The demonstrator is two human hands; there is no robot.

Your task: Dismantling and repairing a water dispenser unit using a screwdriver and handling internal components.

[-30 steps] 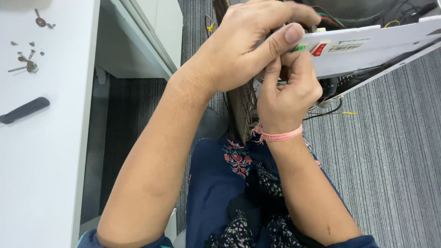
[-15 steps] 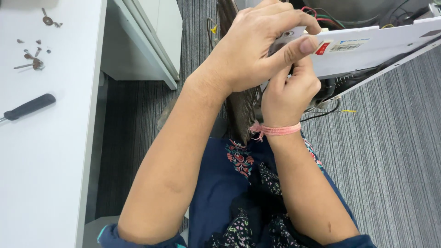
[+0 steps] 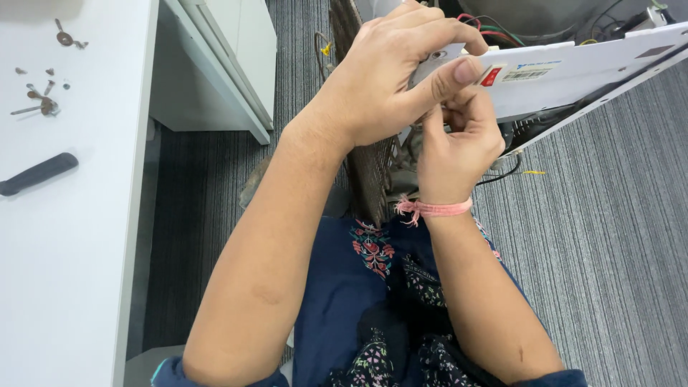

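My left hand (image 3: 387, 79) is curled over the near end of the white flat plastic panel (image 3: 588, 72) of an opened appliance, thumb pressed along its lower edge beside a small red rocker switch (image 3: 491, 76), fingers wrapped over the top, so it grips the panel firmly. My right hand (image 3: 459, 140) sits just beneath it, fingers bent inward and pinched together under the panel's edge; they seem closed on something small there, but my left thumb covers the spot and I cannot tell what it is. A pink thread band (image 3: 433, 208) is tied round my right wrist.

The panel slants up and away to the right, above the grey ribbed carpet (image 3: 609, 236). Behind it, red and green wires (image 3: 476, 23) show inside the casing, and a dark metal mesh grille (image 3: 369, 175) stands upright between my forearms, resting against my lap in its navy floral-embroidered fabric (image 3: 373, 287).

To my left, on the white table (image 3: 72, 272), lie a black oblong handle (image 3: 36, 174) and, further back, a scatter of small rusty screws (image 3: 39, 93), all well apart from my hands.
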